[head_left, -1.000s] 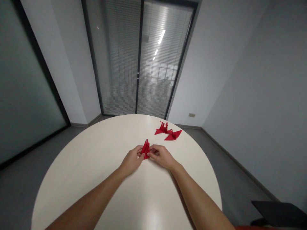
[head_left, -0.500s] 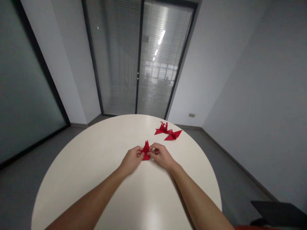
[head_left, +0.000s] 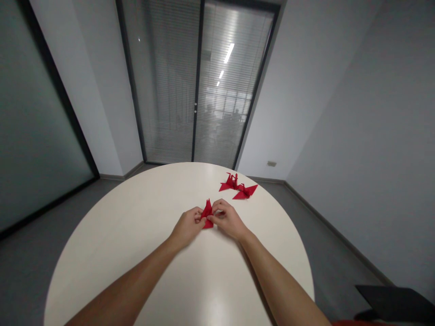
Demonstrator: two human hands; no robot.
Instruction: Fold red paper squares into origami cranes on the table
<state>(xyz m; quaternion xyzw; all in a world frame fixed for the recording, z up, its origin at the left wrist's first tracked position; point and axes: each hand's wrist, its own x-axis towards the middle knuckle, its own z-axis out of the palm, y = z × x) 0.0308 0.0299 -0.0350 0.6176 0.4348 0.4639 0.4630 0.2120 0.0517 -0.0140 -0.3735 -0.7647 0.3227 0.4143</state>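
A small piece of folded red paper (head_left: 207, 209) is held between my two hands, low over the middle of the round table. It has narrow points at its top and a wider base below. My left hand (head_left: 189, 225) pinches its left side with thumb and fingers. From the right, my right hand (head_left: 228, 220) grips it with thumb and index finger, the other fingers curled. Fingers cover the paper's middle. Beyond my right hand lie red origami cranes, one (head_left: 230, 182) farther back and another (head_left: 246, 192) with its wings spread.
The round white table (head_left: 142, 203) fills the lower view. Behind it stands a glass partition with blinds (head_left: 170, 90). A black object (head_left: 397, 302), perhaps part of a chair, is at the lower right. A wall socket (head_left: 271, 163) sits low on the wall.
My right thumb and fingers have shifted slightly on the folded paper, which has turned a little. The origami cranes have not moved.
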